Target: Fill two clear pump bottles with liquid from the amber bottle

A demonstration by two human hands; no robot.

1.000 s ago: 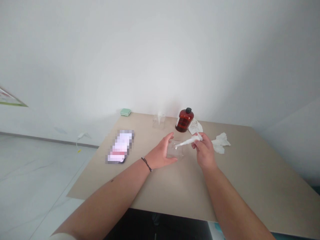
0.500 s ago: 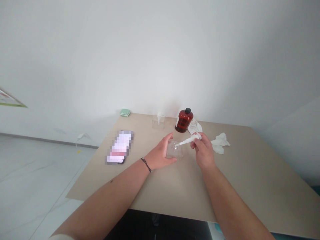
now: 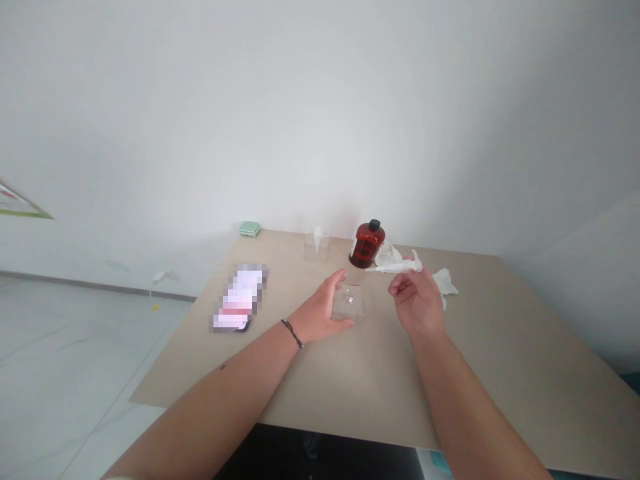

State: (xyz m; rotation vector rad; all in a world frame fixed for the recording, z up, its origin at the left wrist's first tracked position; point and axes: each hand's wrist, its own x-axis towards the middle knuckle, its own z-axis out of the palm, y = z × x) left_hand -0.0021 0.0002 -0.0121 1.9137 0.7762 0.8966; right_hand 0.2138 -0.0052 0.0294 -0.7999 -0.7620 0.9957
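Observation:
My left hand (image 3: 325, 310) is wrapped round a clear, square-sided bottle (image 3: 349, 307), which stands on the tabletop with a small opening on top. Thumb and fingers lie on opposite sides of it. My right hand (image 3: 419, 300), to the right of the bottle, pinches a white pump head (image 3: 397, 267) with a thin tube. The pump head is held nearly level, its tube pointing left, apart from the bottle. Behind it stands a dark red-brown bottle (image 3: 367, 247) with a black cap.
Another clear bottle (image 3: 310, 250) with a white pump stands at the table's back. Crumpled tissues (image 3: 387, 255) lie by the brown bottle, with another tissue (image 3: 445, 280) behind my right hand. A phone (image 3: 240, 297) and a green case (image 3: 250, 229) are on the left. A wall (image 3: 320, 120) rises behind.
My right hand has moved right and raised the pump head out of the clear bottle's opening, turning it nearly level. My left hand stays on the bottle.

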